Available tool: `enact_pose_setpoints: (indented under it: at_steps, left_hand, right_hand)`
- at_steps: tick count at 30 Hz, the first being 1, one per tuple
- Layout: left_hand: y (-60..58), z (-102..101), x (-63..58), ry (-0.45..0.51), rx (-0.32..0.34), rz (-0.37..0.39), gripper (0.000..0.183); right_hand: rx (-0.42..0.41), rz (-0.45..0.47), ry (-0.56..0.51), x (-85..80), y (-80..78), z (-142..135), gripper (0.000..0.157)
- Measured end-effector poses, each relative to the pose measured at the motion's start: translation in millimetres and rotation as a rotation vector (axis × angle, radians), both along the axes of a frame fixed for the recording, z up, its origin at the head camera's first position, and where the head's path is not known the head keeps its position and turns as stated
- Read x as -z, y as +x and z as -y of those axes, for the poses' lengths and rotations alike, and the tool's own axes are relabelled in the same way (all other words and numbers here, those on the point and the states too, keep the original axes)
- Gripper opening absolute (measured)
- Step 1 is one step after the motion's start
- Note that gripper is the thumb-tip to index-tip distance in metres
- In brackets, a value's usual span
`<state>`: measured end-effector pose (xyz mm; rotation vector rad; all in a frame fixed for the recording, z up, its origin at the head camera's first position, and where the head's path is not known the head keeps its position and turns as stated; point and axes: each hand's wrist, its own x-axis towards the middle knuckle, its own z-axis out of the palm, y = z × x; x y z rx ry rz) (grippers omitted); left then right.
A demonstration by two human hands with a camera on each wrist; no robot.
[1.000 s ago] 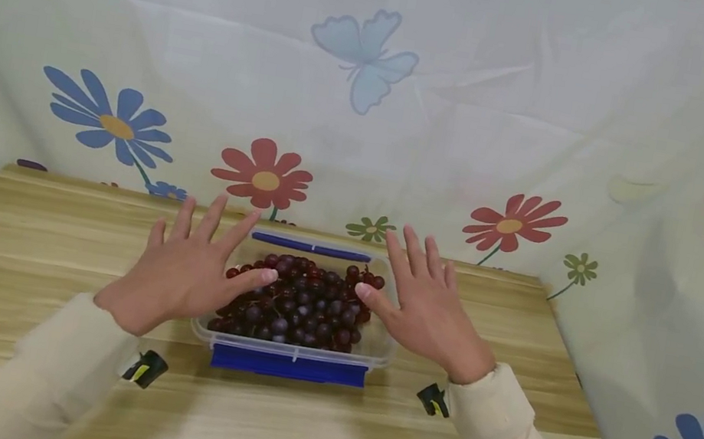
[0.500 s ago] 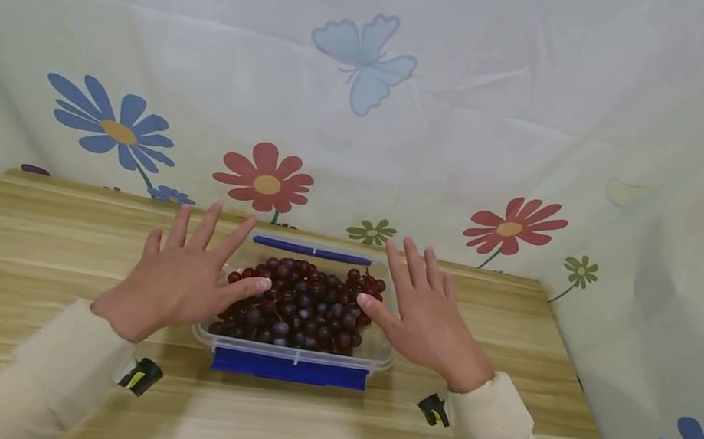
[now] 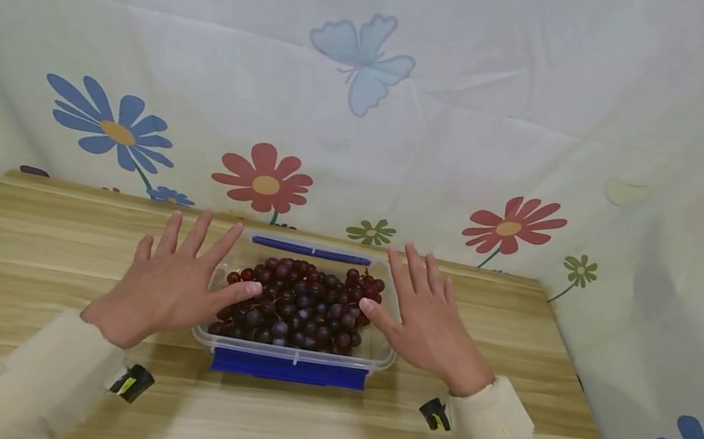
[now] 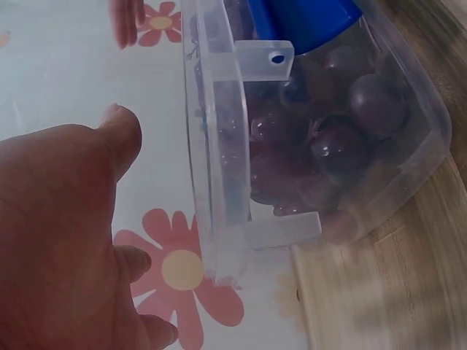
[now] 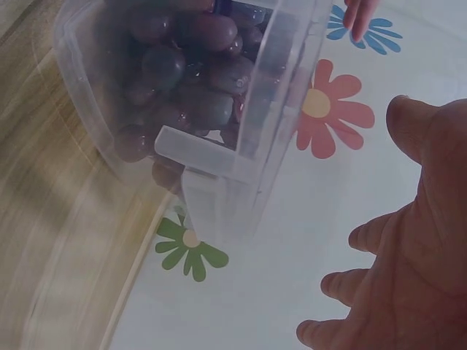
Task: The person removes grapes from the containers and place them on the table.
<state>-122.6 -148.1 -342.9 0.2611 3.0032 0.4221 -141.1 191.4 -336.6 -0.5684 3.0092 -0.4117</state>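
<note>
Dark red-purple grapes point(image 3: 303, 304) fill a clear plastic container point(image 3: 294, 354) that stands without a lid over it on the table. Blue clips point(image 3: 288, 370) run along its near and far sides. My left hand point(image 3: 168, 290) hovers over the container's left side with its fingers spread and straight. Over the right side my right hand point(image 3: 431, 330) is held the same way, palm down. Both wrist views show a gap between each hand and the container wall, and neither hand holds anything. Through the wall, grapes point(image 4: 343, 146) show in the left wrist view.
The wood-grain table point(image 3: 288, 434) ends at a pale curtain point(image 3: 209, 71) printed with flowers and a butterfly, which hangs behind it and at both sides. Dark bands point(image 3: 132, 383) with a yellow mark sit at the sleeve cuffs.
My left hand has drifted a little left and down, away from the grapes. The right hand has shifted only slightly. The container and grapes stay where they were.
</note>
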Motion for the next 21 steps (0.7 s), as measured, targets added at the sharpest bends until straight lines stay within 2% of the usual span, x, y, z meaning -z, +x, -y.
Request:
enact_pose_setpoints:
  at_steps: [21]
  left_hand:
    - [2.6,8.2,7.3,-0.001,-0.018,0.037,0.100]
  right_hand:
    - [-0.010,0.000,-0.004,7.7,-2.5,-0.4,0.087]
